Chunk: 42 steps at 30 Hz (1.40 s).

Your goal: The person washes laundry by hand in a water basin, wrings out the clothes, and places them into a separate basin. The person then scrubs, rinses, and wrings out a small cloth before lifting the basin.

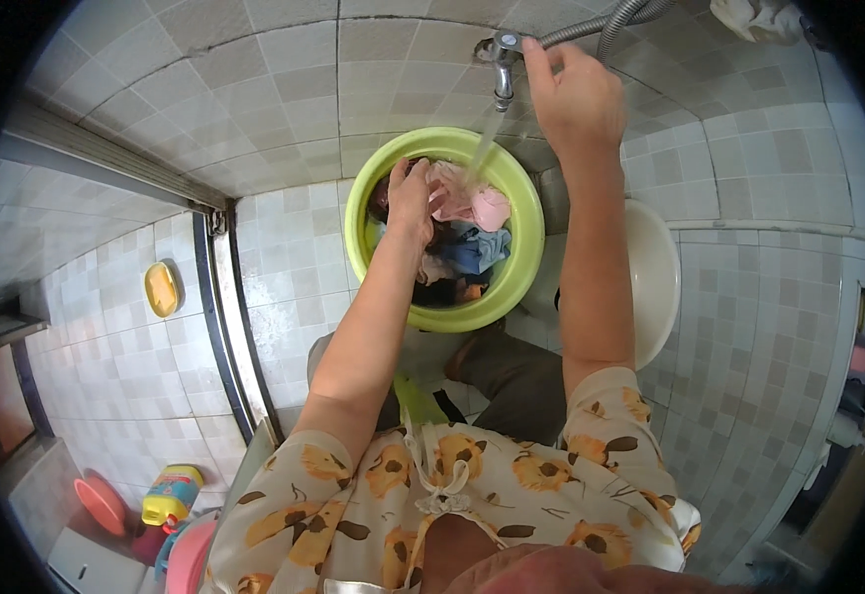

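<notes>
A lime-green basin (524,259) stands by the tiled wall, holding a heap of laundry. Pink garments (457,191) lie toward the back of it, a blue garment (477,249) in the middle, and dark ones near the front. Water runs from the metal tap (504,74) onto the pink cloth. My left hand (411,203) reaches over the left side of the laundry, fingers apart and slightly bent, with nothing visibly gripped. Up at the wall, my right hand (576,94) is closed at the tap's handle, thumb and finger against it.
A white basin (662,287) sits right of the green one, partly behind my right forearm. A grey flexible hose (606,22) runs from the tap. Leftward are a door-track sill (237,327), a yellow soap dish (162,290), a yellow bottle (171,493) and a pink basin (192,554).
</notes>
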Motion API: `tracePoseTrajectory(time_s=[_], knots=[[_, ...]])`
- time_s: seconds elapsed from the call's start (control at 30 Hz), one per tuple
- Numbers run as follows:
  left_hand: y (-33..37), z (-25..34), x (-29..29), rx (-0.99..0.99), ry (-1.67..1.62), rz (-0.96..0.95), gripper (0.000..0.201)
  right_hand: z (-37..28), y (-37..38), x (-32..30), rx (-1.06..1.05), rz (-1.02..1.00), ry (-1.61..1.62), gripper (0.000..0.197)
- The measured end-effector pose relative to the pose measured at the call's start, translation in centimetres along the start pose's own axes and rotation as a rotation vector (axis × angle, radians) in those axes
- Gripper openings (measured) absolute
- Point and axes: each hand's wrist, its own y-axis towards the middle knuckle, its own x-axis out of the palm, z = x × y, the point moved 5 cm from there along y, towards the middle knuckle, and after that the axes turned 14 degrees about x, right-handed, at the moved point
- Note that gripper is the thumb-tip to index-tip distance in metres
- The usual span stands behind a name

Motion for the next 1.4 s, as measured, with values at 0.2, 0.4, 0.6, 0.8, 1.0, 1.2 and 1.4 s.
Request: tracePoseTrajectory(time_s=[0.2, 0.4, 0.6, 0.8, 1.0, 1.2, 1.4], knots=[[-0.2, 0.4, 0.0, -0.013, -0.008, -0.004, 0.063, -0.5, 0.8, 1.8, -0.06, -0.12, -0.197, 0.045], [0.1, 0.0, -0.2, -0.023, 0.013, 0.015, 0.063, 0.8, -1.9, 4.2, 0.04, -0.107, 0.198, 0.04], [1.0, -1.8, -1.1, -0.077, 0.069, 0.052, 0.065, 15.6, -10.4, 14.0, 0.451, -0.179, 0.389, 0.033], [1.7, -3.4, -3.3, -0.131, 0.161, 0.157, 0.063, 19.7, -18.6, 29.5, 0.686, -0.616, -0.153, 0.052], [0.4, -6.3, 2.9, -0.106, 0.083, -0.041, 0.063, 31.9, -19.7, 39.8, 0.288, -0.857, 0.753, 0.046], [1.4, -5.4, -2.0, -0.11, 0.093, 0.111, 0.065, 24.5, -16.9, 32.9, 1.145, -0.568, 1.106, 0.032], [2.2, -9.1, 0.0, -0.34, 0.124, -0.013, 0.054, 15.9, -15.0, 16.1, 0.947, -0.652, 1.311, 0.02]])
